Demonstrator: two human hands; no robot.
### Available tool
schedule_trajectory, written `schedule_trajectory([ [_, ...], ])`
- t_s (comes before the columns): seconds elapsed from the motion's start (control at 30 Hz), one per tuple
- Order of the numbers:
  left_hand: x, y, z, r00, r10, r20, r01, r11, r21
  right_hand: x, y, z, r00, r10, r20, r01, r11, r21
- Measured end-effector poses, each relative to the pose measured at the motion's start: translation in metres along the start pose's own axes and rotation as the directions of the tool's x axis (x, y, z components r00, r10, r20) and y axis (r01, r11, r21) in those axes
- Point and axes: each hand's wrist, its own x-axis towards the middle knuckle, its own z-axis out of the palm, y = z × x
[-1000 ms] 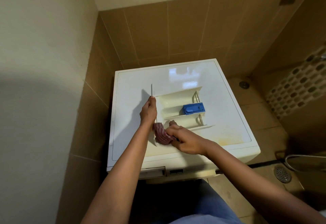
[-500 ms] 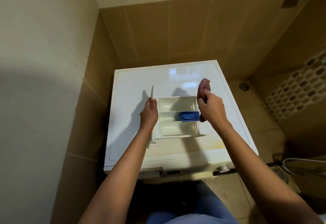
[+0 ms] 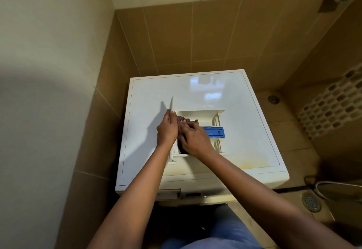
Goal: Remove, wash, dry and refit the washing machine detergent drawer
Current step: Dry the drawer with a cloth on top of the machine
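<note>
Pinkish cloth [image 3: 188, 119] seems bunched under right hand [image 3: 193, 139], mostly hidden inside drawer [image 3: 199, 114].

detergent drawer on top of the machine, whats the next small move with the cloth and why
Probably sweep the cloth along its compartment, away from the front panel. The right hand holds it bunched at the panel end of the detergent drawer, the left hand grips the panel to steady it, and the stretch towards the blue insert lies uncovered.
</note>
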Motion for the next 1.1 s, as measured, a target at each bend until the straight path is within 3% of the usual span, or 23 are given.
schedule_trajectory([
  [0.07,-0.001,0.000,0.000,1.000,0.000,0.003,0.000,1.000,0.018,0.002,0.018,-0.010,1.000,-0.006,-0.023,0.002,0.984,-0.176],
  [0.17,-0.002,0.001,0.000,1.000,-0.002,0.010,0.002,1.000,0.016,0.010,0.046,-0.027,0.973,0.230,-0.003,-0.225,0.949,-0.219],
  [0.23,-0.003,0.001,0.000,1.000,-0.002,0.011,0.002,1.000,0.006,0.018,0.064,-0.039,0.890,0.446,0.098,-0.444,0.895,-0.041],
  [0.3,-0.003,0.001,0.001,1.000,-0.004,0.004,0.004,1.000,0.002,0.023,0.076,-0.054,0.801,0.576,0.162,-0.595,0.740,0.312],
  [0.37,-0.002,0.001,0.002,1.000,-0.014,0.000,0.014,1.000,-0.006,0.025,0.079,-0.064,0.731,0.680,0.057,-0.586,0.582,0.564],
  [0.43,-0.002,0.000,0.003,1.000,-0.016,0.001,0.016,1.000,-0.006,0.023,0.074,-0.066,0.637,0.767,-0.070,-0.593,0.547,0.591],
  [0.5,-0.002,0.000,0.003,1.000,-0.018,-0.007,0.018,1.000,-0.006,0.028,0.059,-0.064,0.637,0.770,-0.035,-0.648,0.559,0.517],
  [0.57,-0.001,0.000,0.002,1.000,-0.011,-0.011,0.011,1.000,0.003,0.036,0.040,-0.053,0.696,0.704,0.140,-0.677,0.578,0.456],
  [0.7,0.000,-0.001,0.002,1.000,0.023,-0.011,-0.023,0.999,0.024,0.052,0.007,-0.028,0.673,0.686,0.276,-0.722,0.691,0.042],
  [0.8,0.000,-0.002,0.001,0.999,0.032,-0.009,-0.031,0.999,0.025,0.061,0.003,-0.024,0.687,0.659,0.308,-0.636,0.749,-0.185],
  [1.0,-0.001,0.000,0.000,0.999,0.039,-0.005,-0.039,0.999,0.037,0.080,0.009,-0.030,0.660,0.447,0.604,-0.486,0.867,-0.109],
  [1.1,-0.001,0.000,0.000,0.999,0.042,-0.005,-0.042,0.998,0.040,0.078,0.015,-0.029,0.726,0.344,0.595,-0.321,0.935,-0.148],
])
